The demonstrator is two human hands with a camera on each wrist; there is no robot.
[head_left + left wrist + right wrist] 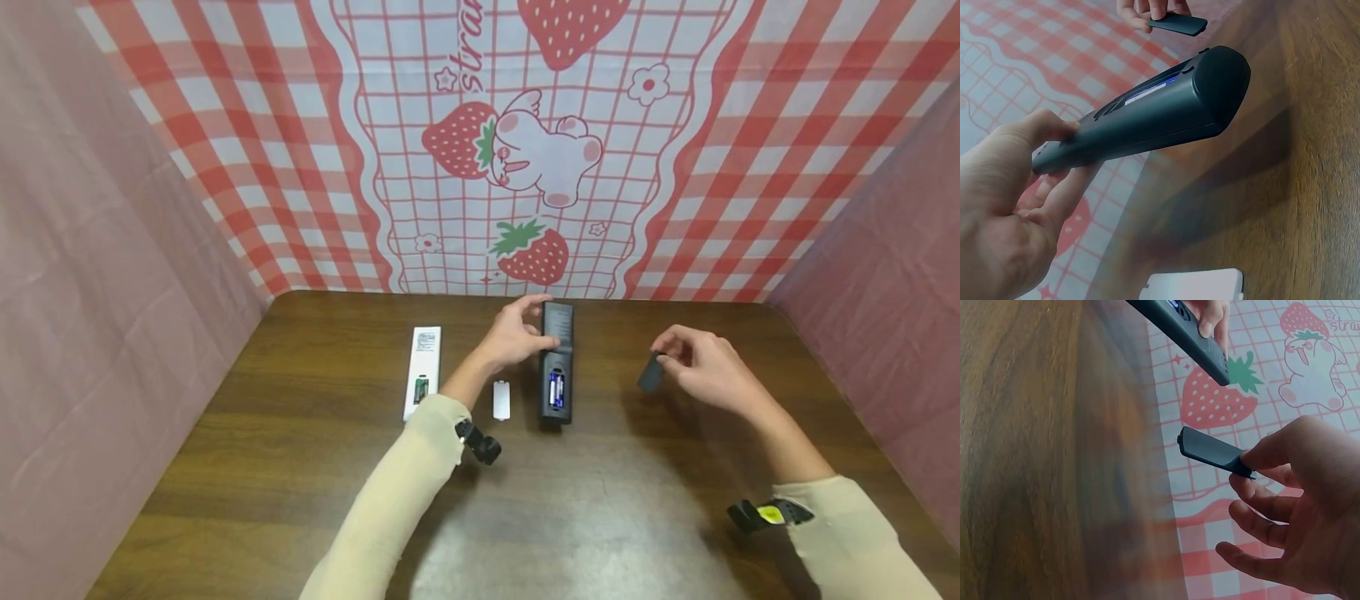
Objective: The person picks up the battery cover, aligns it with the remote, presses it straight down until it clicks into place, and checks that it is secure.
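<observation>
My left hand (516, 333) grips a black remote control (557, 333) by its far end, thumb on its back face. The remote is held up off the table with its back toward me. Its battery compartment is uncovered, and blue-and-white batteries (557, 389) lie inside. Off to the right, my right hand (705, 367) pinches a black battery cover (651, 373) between thumb and fingers, apart from the remote. In the right wrist view the cover (1213, 451) tilts, its small tab pointing away from the fingers.
A white remote (426, 354) lies back side up at the left, its battery compartment (422, 390) uncovered. Its white cover (502, 401) lies between the two remotes on the wooden table (600, 517). A strawberry-print cloth (525, 250) hangs behind; pink curtains (112, 250) flank the table.
</observation>
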